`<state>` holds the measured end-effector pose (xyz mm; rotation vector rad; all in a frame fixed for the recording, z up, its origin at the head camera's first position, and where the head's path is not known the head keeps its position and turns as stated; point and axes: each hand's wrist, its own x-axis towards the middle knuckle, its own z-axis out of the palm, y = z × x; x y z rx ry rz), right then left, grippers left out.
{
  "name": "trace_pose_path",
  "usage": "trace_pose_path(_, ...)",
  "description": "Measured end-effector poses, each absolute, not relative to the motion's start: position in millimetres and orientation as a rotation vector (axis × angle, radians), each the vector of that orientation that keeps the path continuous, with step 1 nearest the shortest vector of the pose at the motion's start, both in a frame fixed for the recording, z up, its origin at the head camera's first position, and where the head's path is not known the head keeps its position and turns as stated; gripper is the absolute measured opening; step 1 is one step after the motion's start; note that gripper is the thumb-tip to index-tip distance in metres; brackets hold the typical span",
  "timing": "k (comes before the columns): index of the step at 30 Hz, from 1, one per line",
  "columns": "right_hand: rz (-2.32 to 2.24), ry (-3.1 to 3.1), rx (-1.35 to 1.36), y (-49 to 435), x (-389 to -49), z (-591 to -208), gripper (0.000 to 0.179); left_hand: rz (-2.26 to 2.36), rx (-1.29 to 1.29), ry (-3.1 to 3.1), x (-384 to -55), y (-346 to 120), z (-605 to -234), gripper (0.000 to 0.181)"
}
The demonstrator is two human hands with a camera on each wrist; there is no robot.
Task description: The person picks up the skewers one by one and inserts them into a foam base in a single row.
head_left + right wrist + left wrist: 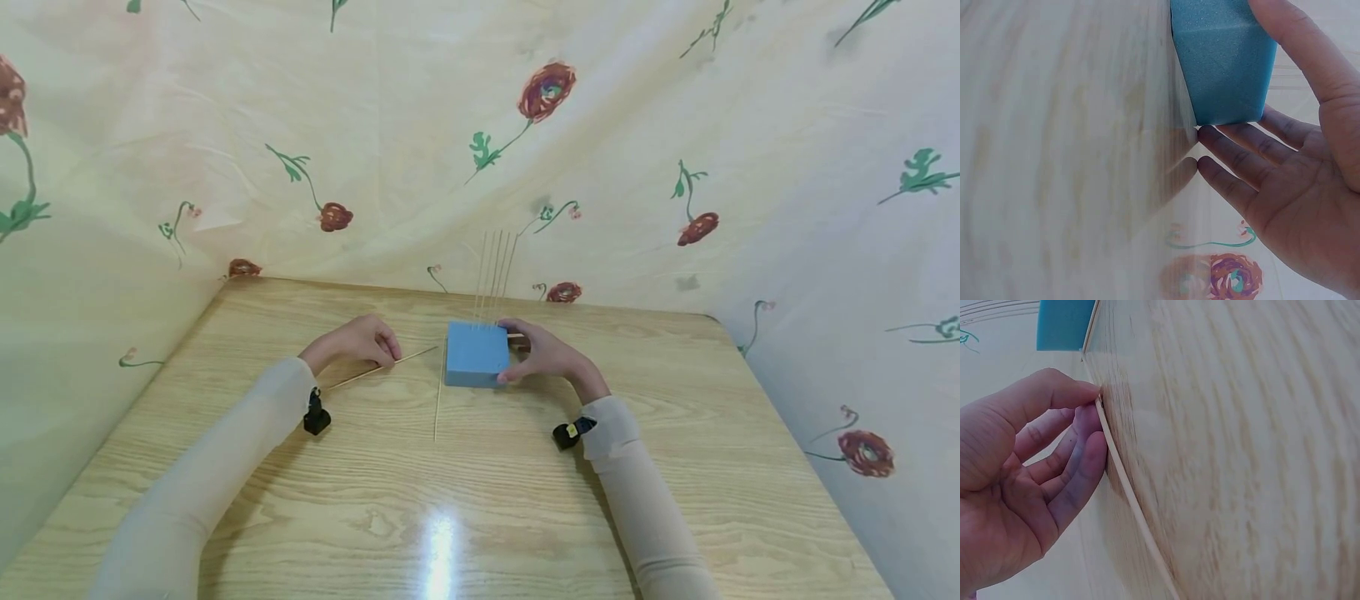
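Observation:
A blue foam block [477, 354] sits on the wooden table, with several thin sticks [495, 275] standing upright along its back edge. My right hand [545, 350] holds the block by its right side, the thumb at the front corner and fingers behind; in the right wrist view the fingertips [1207, 134] touch the block's end. To the left, my left hand [365, 341] pinches a thin wooden skewer [1129, 487] between thumb and fingers, low over the table. The skewer's far tip points toward the block. Another skewer [438, 408] lies along the block's left side.
A short bit of pale stick [516, 336] shows behind the block, by the right hand. The wooden table [360, 500] meets a flower-patterned cloth [420, 167] at its back and sides. Light glares off the table's front.

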<state>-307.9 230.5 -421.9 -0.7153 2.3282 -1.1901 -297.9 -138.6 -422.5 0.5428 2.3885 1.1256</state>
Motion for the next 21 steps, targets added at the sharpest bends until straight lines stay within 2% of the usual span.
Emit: trace_pose_path(21, -1.208, 2.322, -0.714, 231.0, -310.4, -424.1, 0.104, 1.151, 0.546, 2.372, -298.5, -144.9, -425.6, 0.020)
